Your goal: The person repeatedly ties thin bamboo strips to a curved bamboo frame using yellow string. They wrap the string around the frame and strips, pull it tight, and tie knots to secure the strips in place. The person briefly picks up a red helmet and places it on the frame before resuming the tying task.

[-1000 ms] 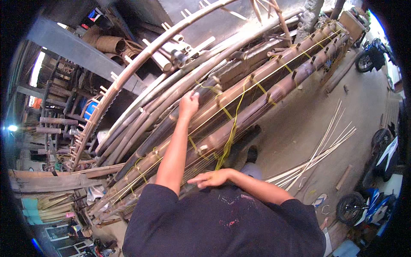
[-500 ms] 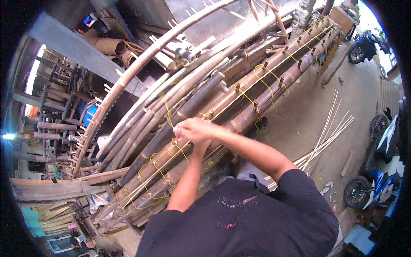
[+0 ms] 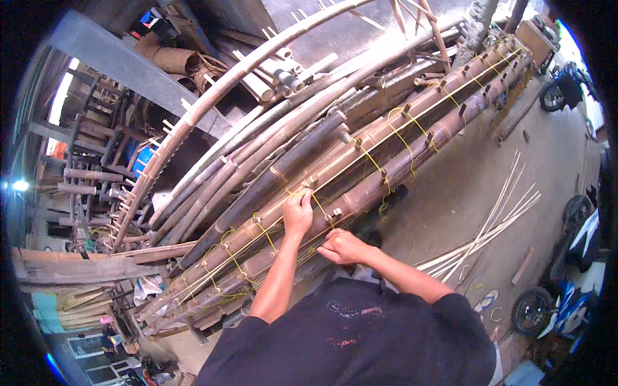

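Observation:
Two long brown bamboo poles lie side by side, slanting from lower left to upper right: the far pole (image 3: 275,215) and the near pole (image 3: 365,191). Short pegs stick up along both. My left hand (image 3: 297,215) is closed at the far pole, its fingertips pinching thin yellow string (image 3: 320,207) beside a peg (image 3: 312,183). From there the string crosses to the near pole. My right hand (image 3: 343,248) is a closed fist just on my side of the near pole, with the string running down to it. More yellow loops tie the poles together at intervals.
Beyond the poles lie several stacked bamboo stems (image 3: 251,154) and a curved pole with pegs (image 3: 193,112). Thin bamboo strips (image 3: 483,231) are on the ground at right. Motorbikes (image 3: 559,305) stand along the right side. A blue drum (image 3: 143,161) is at left.
My hands were together over the far pole. Now the right hand has pulled back toward me across the near pole, while the left stays by the far pole. The view has shifted slightly.

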### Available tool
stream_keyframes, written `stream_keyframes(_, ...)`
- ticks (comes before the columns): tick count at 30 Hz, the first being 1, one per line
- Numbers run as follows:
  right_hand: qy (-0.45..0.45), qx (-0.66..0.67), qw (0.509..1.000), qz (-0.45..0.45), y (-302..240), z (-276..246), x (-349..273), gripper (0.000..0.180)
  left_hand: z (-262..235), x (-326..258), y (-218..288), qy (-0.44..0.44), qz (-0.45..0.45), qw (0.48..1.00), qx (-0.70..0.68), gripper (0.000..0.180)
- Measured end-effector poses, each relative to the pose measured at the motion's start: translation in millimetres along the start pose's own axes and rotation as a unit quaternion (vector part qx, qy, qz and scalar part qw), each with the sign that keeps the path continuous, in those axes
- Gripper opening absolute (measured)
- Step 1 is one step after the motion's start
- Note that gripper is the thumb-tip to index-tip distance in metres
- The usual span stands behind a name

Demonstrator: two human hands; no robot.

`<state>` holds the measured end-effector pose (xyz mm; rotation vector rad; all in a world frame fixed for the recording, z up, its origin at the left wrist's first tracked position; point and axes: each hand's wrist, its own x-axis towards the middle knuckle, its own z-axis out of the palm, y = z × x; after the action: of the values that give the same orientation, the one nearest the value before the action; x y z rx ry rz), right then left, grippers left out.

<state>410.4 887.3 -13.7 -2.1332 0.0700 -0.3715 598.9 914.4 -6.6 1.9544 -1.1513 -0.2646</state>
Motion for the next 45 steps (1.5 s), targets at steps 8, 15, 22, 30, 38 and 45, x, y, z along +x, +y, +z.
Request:
stream_keyframes(8, -0.001, -0.109, 0.994, -0.007, -10.7, -2.3, -2.9, 0.036, 7.9, 113.5, -43.3, 0.082, 0.02, 0.986, 0.144, 0.023)
stream_keyframes(15, -0.017, -0.025, 0.994, 0.106, -48.0, 69.9, 21.2, 0.027, -50.8, 92.1, -63.0, -0.021, 0.002, 0.992, 0.127, 0.032)
stream_keyframes(22, 0.503, 0.625, 0.515, 0.301, -89.5, 148.0, 82.7, 0.02, -159.8, -56.1, -106.8, -0.252, -0.065, 0.962, 0.08, 0.027)
stream_keyframes(30, -0.072, -0.098, 0.986, 0.115, -100.5, 105.7, 250.6, 0.048, -111.7, -76.8, -124.1, 0.178, 0.177, 0.966, 0.063, 0.034)
stream_keyframes(38, 0.017, 0.245, 0.968, 0.051, -116.7, 61.6, 176.5, 0.051, -132.2, -86.1, -106.3, 0.034, -0.083, 0.981, 0.169, 0.032)
stream_keyframes(45, -0.016, 0.035, 0.995, 0.088, -73.2, 156.9, 66.8, 0.046, -140.3, -58.5, -77.7, 0.004, -0.036, 0.997, -0.073, 0.023)
